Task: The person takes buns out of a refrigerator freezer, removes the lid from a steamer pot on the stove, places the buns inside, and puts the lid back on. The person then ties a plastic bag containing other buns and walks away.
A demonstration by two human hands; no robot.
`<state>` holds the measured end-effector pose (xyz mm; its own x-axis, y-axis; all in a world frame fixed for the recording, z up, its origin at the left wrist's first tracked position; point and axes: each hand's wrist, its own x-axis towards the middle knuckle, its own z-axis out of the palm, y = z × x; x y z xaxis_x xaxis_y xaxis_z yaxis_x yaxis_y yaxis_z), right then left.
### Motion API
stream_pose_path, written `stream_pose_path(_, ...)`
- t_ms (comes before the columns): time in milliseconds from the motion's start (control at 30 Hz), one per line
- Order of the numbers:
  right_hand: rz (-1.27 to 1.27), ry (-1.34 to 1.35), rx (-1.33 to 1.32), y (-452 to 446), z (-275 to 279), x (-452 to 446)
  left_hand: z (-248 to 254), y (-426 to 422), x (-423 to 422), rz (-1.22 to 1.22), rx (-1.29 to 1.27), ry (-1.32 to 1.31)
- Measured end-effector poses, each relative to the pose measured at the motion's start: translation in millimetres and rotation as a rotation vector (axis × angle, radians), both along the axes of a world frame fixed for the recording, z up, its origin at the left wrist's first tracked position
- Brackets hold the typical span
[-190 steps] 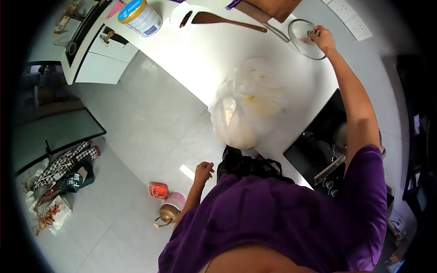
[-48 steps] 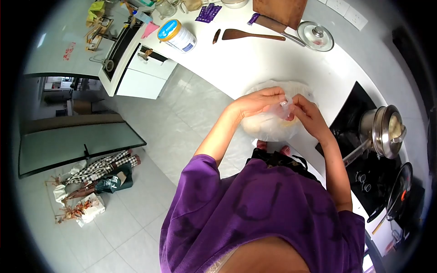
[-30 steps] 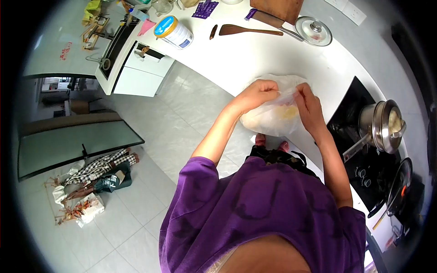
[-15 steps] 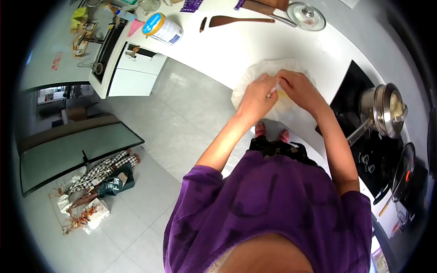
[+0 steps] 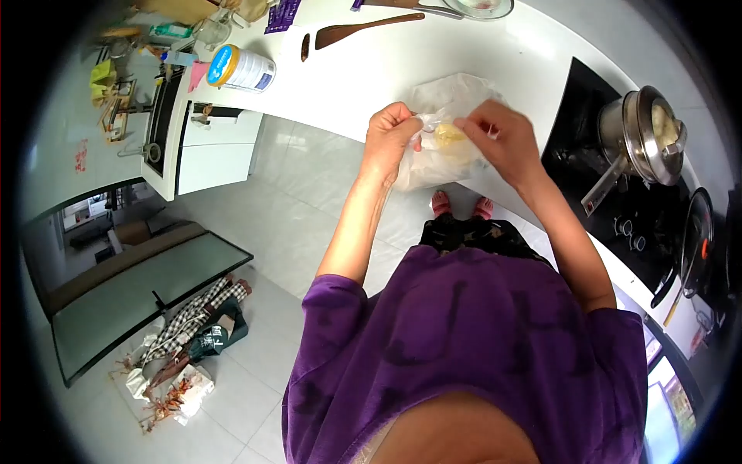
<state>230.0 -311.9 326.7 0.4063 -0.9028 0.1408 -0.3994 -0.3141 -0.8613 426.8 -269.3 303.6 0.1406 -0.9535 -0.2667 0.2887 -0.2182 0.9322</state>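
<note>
A thin, see-through plastic bag (image 5: 434,166) lies at the counter's front edge, with something pale yellow (image 5: 449,134) showing inside it. My left hand (image 5: 393,131) pinches the bag's gathered film on the left side. On the right, my right hand (image 5: 502,138) has its fingers bent and thumb pressed toward the bag's edge, above the yellow contents. The two hands are apart, with the bag's opening between them. Whether the yellow thing is food or dough, I cannot tell.
A lidded steel pot (image 5: 635,131) stands on the black hob (image 5: 576,127) at right, its handle pointing toward me. A frying pan (image 5: 696,232) is nearer. Along the counter's back are a white tin (image 5: 246,69), a wooden spatula (image 5: 367,31) and a glass lid (image 5: 483,6).
My hands have moved apart from close together, the left one going left. The bag is spread wider and its yellow contents show more. The whole view has shifted slightly.
</note>
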Motion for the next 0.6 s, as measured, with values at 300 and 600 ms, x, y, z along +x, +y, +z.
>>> stream_pose_path(300,0.055,0.063,0.218,9,-7,14,1,4,-2,-0.131,0.082,0.071)
stream_pose_path(600,-0.122,0.181,0.142,10,-27,-17,-23,-9,42,0.022,-0.288,-0.820)
